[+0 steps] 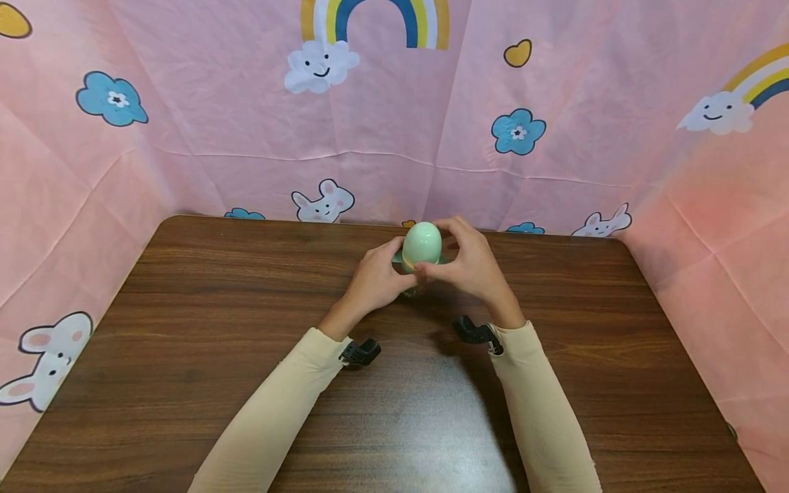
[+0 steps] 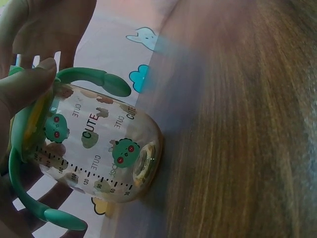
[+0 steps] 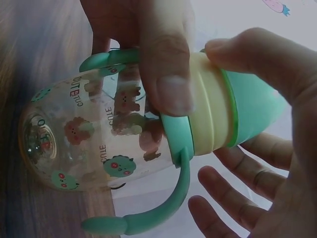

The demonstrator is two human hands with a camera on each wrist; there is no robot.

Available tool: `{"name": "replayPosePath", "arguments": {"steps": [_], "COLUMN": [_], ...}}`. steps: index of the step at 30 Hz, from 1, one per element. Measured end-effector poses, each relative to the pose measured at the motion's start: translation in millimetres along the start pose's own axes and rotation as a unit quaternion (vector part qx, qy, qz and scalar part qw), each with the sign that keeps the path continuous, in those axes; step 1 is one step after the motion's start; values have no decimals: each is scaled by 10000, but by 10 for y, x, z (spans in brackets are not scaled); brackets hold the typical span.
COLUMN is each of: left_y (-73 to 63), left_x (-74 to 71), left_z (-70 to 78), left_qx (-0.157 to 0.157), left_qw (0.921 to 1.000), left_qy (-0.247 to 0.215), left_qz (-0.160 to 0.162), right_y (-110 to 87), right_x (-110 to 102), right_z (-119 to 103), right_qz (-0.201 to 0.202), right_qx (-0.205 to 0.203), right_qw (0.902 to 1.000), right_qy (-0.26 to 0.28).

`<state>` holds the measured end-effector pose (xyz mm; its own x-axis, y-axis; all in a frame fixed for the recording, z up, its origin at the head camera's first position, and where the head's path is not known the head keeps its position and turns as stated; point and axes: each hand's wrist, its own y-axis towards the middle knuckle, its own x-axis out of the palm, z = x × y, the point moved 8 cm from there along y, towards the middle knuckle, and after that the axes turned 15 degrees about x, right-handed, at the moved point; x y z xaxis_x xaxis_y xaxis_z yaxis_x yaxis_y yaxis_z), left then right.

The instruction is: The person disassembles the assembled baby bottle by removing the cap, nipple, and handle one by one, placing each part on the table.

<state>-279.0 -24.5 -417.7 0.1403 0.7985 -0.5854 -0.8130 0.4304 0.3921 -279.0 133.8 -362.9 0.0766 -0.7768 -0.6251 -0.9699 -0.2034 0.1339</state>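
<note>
A clear baby bottle (image 2: 104,144) with green side handles (image 3: 158,213), printed cartoon figures and a measuring scale is at the far middle of the table. Its base is right at the tabletop. A pale yellow collar (image 3: 204,104) and a smooth green domed cap (image 1: 422,241) top it. My left hand (image 1: 377,277) grips the bottle around the green handle ring, thumb across the near side. On the other side, my right hand (image 1: 471,263) holds the cap, with the thumb at its lower edge by the collar and the fingers curved around behind.
The brown wood-grain table (image 1: 246,329) ends just behind the bottle. A pink cartoon-print cloth (image 1: 394,123) hangs along the back and both sides. Black wrist devices (image 1: 360,352) sit on both cuffs.
</note>
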Motion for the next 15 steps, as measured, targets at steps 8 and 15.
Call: {"name": "replayPosePath", "arguments": {"steps": [8, 15], "left_y": [-1, -5], "left_x": [-17, -27], "left_z": [19, 33], "left_qx": [147, 205], "left_qw": [9997, 9994], "left_qy": [158, 242], "left_qz": [74, 136], "right_y": [-21, -40], "right_x": [-51, -101], "right_z": [-56, -97], "right_qz": [162, 239], "right_qx": [-178, -309], "right_qw": [9997, 9992], "right_qy": [42, 109]}}
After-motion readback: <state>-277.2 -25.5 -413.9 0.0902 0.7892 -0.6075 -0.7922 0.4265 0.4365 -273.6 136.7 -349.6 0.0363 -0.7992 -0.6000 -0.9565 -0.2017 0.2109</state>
